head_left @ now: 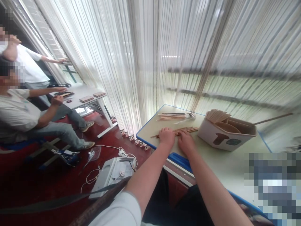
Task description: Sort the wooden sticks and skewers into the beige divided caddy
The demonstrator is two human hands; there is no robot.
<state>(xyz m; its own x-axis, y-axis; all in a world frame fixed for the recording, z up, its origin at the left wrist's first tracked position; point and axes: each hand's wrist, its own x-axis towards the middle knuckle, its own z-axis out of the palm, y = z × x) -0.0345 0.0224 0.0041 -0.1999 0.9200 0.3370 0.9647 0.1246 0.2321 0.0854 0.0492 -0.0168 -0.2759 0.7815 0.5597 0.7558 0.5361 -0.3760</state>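
A loose bundle of thin brown wooden sticks that look like chopsticks (190, 129) lies across the pale table, roughly level with its front edge. My left hand (166, 137) is closed over the left part of the bundle, and tips stick out past it. Beside it, my right hand (186, 142) has its fingers bent down onto the middle of the same sticks; the fingertips are partly hidden. Behind them rests a second group of sticks (172, 117), with a shiny, silvery end (191, 115) at the right.
A white box (224, 138) with dark lettering stands right of my hands, holding several upright sticks (217, 115) and a round brown piece. The table (150, 130) has a blue rim. Left, people sit and stand at another table (81, 91). Cables and a grey tray (110, 175) lie on the floor.
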